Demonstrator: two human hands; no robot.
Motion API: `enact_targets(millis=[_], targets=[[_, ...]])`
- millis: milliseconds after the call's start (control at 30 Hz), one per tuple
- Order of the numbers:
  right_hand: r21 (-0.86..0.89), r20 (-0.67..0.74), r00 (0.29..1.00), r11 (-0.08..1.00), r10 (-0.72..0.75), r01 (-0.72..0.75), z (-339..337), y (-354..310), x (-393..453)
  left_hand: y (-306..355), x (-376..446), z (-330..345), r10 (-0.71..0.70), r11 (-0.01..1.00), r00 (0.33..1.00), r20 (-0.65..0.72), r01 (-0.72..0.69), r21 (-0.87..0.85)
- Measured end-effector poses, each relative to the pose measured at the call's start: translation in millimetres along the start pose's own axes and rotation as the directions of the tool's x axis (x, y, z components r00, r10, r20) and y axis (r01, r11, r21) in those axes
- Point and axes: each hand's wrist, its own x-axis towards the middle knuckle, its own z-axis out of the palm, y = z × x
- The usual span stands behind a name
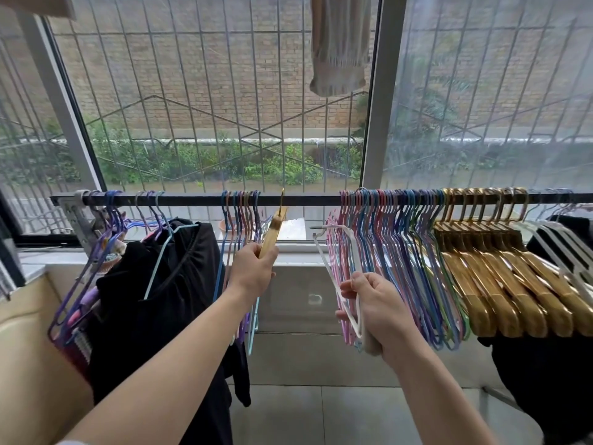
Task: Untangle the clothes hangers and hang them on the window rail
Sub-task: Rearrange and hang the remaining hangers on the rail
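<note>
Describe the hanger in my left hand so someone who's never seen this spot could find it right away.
Follow the dark window rail to the gap near its middle. There the left hand grips a gold hanger, its hook at the rail. It stands alone beside thin coloured wire hangers; the other gold ones hang far right.

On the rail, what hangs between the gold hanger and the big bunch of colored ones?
Nothing. In the head view, the rail is bare between the gold hanger and the colored hangers.
</note>
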Motion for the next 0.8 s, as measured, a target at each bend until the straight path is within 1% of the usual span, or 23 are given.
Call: enact_targets(millis=[167,467,533,633,700,800], targets=[[-0.017,-0.006,1.0,1.0,0.001,-0.001,-5,0,-2,-7,4,1,0.027,1.0,0.999,0.045,-0.026,-0.011],[-0.062,-0.003,1.0,0.998,-0.004,0.004,-12,-5,-6,-15,1,7,0.087,0.996,0.995,0.058,-0.086,-0.01],[-0.078,0.003,1.0,0.997,0.001,-0.001,-12,-5,-5,-15,5,5,0.094,0.994,0.994,0.061,-0.097,0.044],[-0.08,0.012,1.0,0.997,0.009,-0.008,-10,-3,-3,-15,9,4,0.108,0.978,0.993,0.052,-0.116,0.173],[-0.074,0.009,1.0,0.997,0.011,-0.01,-9,-3,-2,-15,10,6,0.127,0.956,0.992,0.021,-0.128,0.263],[-0.067,0.01,1.0,0.998,0.013,-0.012,-7,-3,-2,-13,4,11,0.141,0.939,0.99,-0.032,-0.123,0.322]])
